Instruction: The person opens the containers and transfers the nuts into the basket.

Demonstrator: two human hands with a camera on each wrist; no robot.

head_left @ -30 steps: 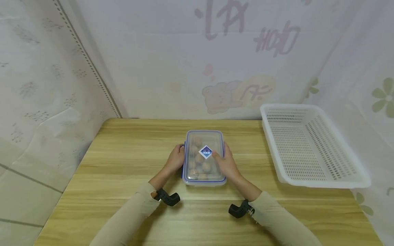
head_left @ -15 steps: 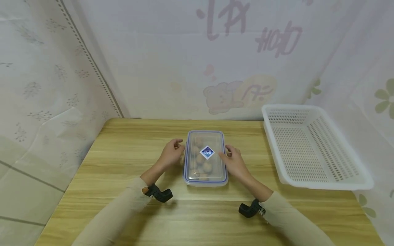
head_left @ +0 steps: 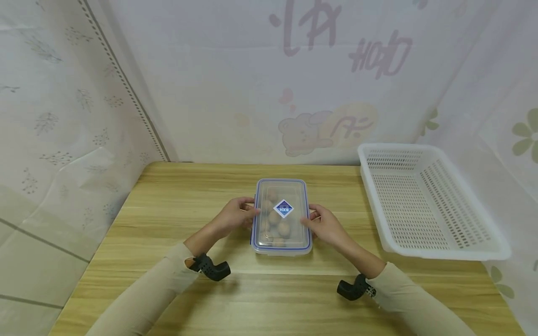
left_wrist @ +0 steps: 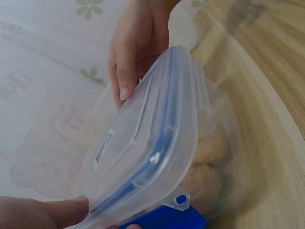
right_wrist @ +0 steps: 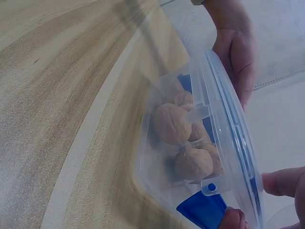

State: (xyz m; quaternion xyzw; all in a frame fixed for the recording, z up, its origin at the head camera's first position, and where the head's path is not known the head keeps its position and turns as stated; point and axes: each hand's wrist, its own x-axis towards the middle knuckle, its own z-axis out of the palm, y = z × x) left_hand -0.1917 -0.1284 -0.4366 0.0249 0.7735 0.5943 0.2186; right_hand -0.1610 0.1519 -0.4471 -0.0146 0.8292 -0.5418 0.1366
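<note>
Pinching the edges of the snap-lock container [right_wrist: 151, 160] on the counter [head_left: 193, 186], the left hand [head_left: 233, 216] at nine o'clock and right hand [head_left: 327, 226] at three each have a narrow grip; an uneven tug could tip it, spilling walnuts [right_wrist: 171, 124].

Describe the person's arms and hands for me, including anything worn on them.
The left sleeve and right sleeve are long, plain beige, with no visible markings. Next to the cuffs sit a left wrist camera mount and a right wrist camera mount, both black and bent like an elbow, with no visible cable. The left hand and right hand are ungloved.
</note>
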